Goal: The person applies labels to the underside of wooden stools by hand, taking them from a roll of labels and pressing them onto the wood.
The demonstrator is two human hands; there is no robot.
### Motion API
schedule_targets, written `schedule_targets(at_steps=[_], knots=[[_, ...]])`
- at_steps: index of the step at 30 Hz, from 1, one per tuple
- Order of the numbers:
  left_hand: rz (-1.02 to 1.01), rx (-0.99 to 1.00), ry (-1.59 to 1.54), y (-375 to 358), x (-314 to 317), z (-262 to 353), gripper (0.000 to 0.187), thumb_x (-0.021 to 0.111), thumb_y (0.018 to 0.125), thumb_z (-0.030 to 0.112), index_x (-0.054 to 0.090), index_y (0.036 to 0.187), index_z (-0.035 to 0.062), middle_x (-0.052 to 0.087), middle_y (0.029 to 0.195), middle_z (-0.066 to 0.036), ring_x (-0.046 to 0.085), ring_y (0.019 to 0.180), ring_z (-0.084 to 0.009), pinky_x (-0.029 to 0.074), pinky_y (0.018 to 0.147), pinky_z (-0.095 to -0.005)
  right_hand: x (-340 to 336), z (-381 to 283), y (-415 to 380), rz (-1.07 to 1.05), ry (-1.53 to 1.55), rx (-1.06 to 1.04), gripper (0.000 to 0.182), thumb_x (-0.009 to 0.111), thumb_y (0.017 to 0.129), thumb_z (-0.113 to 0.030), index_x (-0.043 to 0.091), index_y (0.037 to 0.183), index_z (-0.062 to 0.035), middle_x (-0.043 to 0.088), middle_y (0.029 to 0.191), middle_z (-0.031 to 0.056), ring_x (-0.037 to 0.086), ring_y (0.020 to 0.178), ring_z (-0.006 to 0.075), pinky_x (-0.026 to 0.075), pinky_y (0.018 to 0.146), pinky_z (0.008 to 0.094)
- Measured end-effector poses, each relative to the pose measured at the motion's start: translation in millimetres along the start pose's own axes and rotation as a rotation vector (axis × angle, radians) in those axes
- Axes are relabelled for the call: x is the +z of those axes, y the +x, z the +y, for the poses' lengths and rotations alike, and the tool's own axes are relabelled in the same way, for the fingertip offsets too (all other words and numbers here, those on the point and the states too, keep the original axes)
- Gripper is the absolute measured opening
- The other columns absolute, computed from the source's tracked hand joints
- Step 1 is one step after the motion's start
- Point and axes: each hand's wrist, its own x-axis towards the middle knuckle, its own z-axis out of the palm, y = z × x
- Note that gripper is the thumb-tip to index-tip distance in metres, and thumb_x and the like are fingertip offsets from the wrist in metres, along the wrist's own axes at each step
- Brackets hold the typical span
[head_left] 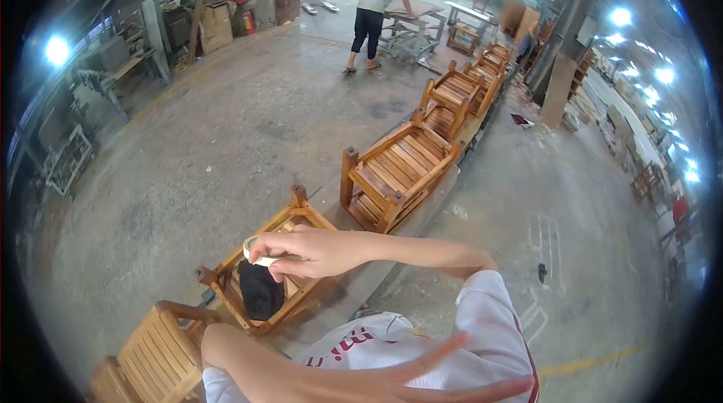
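My right hand reaches across to the left, its fingers closed on a pale roll of tape. Below it is an upturned wooden chair frame, with a black cloth-like item lying inside. Low in the view and close to my white shirt, my left hand points right with its fingers spread and nothing in them. Slatted wooden furniture stands at the lower left, near my left forearm.
A row of wooden chairs runs toward the back right on a low strip. Further back, a person leans over a metal-framed table. A column rises at the right, and a dark object lies on the floor.
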Motion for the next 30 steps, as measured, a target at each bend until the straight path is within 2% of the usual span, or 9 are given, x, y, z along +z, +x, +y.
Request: schedule_targets(at_steps=[4, 7, 10, 13, 19, 22, 24, 27, 30], knots=[[0.024, -0.024, 0.106, -8, -28, -9, 0.087, 0.022, 0.082, 0.076, 0.043, 0.130, 0.0060, 0.043, 0.129, -0.009, 0.036, 0.120, -0.0266, 0.008, 0.105, -0.0565, -21, 18, -20, 0.082, 0.031, 0.045, 0.025, 0.046, 0.096, -0.005, 0.046, 0.121, -0.0049, 0.064, 0.079, 0.0075, 0.061, 0.070, 0.0148, 0.047, 0.064, 0.0320], [0.066, -0.020, 0.241, -21, -46, -9, 0.080, 0.028, 0.083, 0.073, 0.048, 0.123, 0.0064, 0.047, 0.121, -0.008, 0.040, 0.112, -0.0252, 0.013, 0.103, -0.0543, -36, 24, -34, 0.120, 0.061, 0.135, 0.030, 0.048, 0.097, -0.006, 0.044, 0.127, -0.0066, 0.065, 0.083, 0.0062, 0.061, 0.075, 0.0154, 0.047, 0.068, 0.0319], [0.113, -0.016, 0.411, -39, -62, -5, 0.074, 0.033, 0.084, 0.070, 0.053, 0.116, 0.0069, 0.051, 0.112, -0.007, 0.045, 0.104, -0.0238, 0.017, 0.100, -0.0522, -49, 27, -45, 0.195, -0.009, 0.107, 0.026, 0.046, 0.097, -0.007, 0.045, 0.123, -0.0048, 0.065, 0.081, 0.0055, 0.060, 0.066, 0.0123, 0.045, 0.058, 0.0285], [0.163, -0.001, 0.555, -60, -75, 0, 0.067, 0.039, 0.085, 0.067, 0.059, 0.109, 0.0073, 0.056, 0.104, -0.005, 0.049, 0.096, -0.0224, 0.022, 0.098, -0.0501, -60, 27, -56, 0.221, -0.009, 0.130, 0.026, 0.047, 0.097, -0.007, 0.045, 0.123, -0.0046, 0.066, 0.082, 0.0054, 0.058, 0.063, 0.0107, 0.044, 0.056, 0.0278], [0.246, 0.054, 0.701, -71, -87, -1, 0.057, 0.051, 0.087, 0.061, 0.070, 0.096, 0.0082, 0.064, 0.087, -0.003, 0.057, 0.080, -0.0196, 0.031, 0.093, -0.0459, -66, 50, -75, 0.310, 0.185, 0.243, 0.027, 0.046, 0.099, -0.007, 0.045, 0.125, -0.0059, 0.066, 0.083, 0.0056, 0.053, 0.059, 0.0082, 0.043, 0.056, 0.0242], [0.248, 0.054, 0.590, -45, -79, -12, 0.053, 0.056, 0.088, 0.058, 0.075, 0.089, 0.0086, 0.069, 0.079, -0.001, 0.062, 0.072, -0.0182, 0.035, 0.090, -0.0437, -64, 62, -82, 0.320, 0.208, 0.242, 0.029, 0.045, 0.101, -0.011, 0.043, 0.129, -0.0046, 0.064, 0.087, 0.0062, 0.050, 0.064, 0.0077, 0.042, 0.060, 0.0232], [0.259, 0.003, 0.436, -24, -75, -21, 0.026, 0.070, 0.087, 0.033, 0.072, 0.086, 0.0068, 0.068, 0.081, -0.005, 0.061, 0.073, -0.0194, 0.039, 0.079, -0.0401, -61, 71, -84, 0.315, 0.222, 0.263, 0.028, 0.046, 0.101, -0.010, 0.044, 0.128, -0.0043, 0.064, 0.087, 0.0069, 0.050, 0.064, 0.0074, 0.043, 0.062, 0.0237], [0.280, 0.043, 0.098, -20, -66, -42, 0.020, 0.074, 0.084, 0.025, 0.069, 0.082, 0.0057, 0.068, 0.081, -0.005, 0.058, 0.071, -0.0200, 0.039, 0.074, -0.0358, -56, 79, -88, 0.298, 0.235, 0.299, 0.028, 0.046, 0.100, -0.010, 0.044, 0.128, -0.0042, 0.064, 0.088, 0.0067, 0.049, 0.064, 0.0070, 0.043, 0.065, 0.0240], [0.311, 0.008, -0.122, -18, -68, -46, 0.020, 0.072, 0.085, 0.024, 0.069, 0.082, 0.0045, 0.068, 0.082, -0.005, 0.057, 0.071, -0.0213, 0.040, 0.072, -0.0348, -53, 86, -90, 0.280, 0.259, 0.295, 0.028, 0.046, 0.100, -0.010, 0.044, 0.128, -0.0043, 0.064, 0.088, 0.0063, 0.049, 0.065, 0.0068, 0.043, 0.065, 0.0233]])
